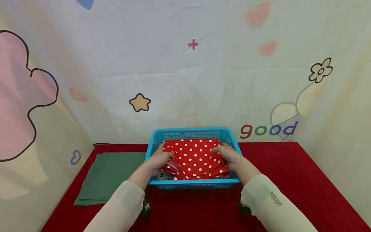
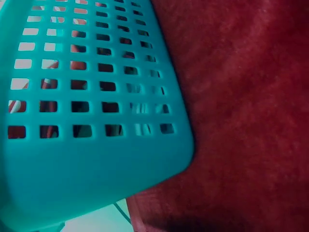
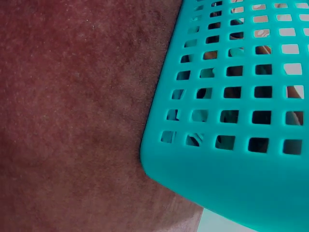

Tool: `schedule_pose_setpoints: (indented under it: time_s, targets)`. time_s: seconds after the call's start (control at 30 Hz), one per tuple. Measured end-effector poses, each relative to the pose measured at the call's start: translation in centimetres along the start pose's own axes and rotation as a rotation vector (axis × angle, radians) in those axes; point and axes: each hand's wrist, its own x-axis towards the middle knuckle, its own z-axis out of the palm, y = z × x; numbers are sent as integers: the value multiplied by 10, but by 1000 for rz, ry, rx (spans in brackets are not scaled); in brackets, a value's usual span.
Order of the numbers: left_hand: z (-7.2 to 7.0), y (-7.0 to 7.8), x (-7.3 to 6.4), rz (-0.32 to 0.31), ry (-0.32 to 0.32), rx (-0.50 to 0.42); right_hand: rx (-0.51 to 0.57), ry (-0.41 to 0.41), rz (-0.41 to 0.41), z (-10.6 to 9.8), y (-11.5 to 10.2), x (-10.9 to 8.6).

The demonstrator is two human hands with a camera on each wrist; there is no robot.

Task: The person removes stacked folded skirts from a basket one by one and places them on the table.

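A folded red cloth with white polka dots (image 1: 197,158) lies within the rim of a blue plastic basket (image 1: 194,184) in the head view. My left hand (image 1: 157,159) grips its left edge, thumb on top. At its right edge my right hand (image 1: 231,156) grips the same cloth, thumb also lying over the dots. Under the cloth's left corner, a patch of greyish patterned fabric (image 1: 163,176) shows inside the basket. Both wrist views look at the perforated basket wall (image 2: 87,164), which hides the hands; the right one shows the opposite corner (image 3: 207,169).
A folded green cloth (image 1: 116,174) lies left of the basket on the dark red table cover (image 1: 272,174). Behind the table hangs a pale curtain (image 1: 179,96) with printed shapes, close to the basket's back rim.
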Motion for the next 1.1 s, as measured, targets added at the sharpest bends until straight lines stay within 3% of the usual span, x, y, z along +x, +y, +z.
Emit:
schedule_pose_setpoints:
  time_s: [0.37,0.77,1.1]
  targets:
    - [-4,-2,-3,0,-32,-40,-48,6,-29,-3,0,-1]
    - [-11,10,-9,27,-39,-24,-58,-38,-26,-18,-14,-7]
    - [-20,20,-17,65,-60,-69,-85,-65,-46,-27,-27,-16]
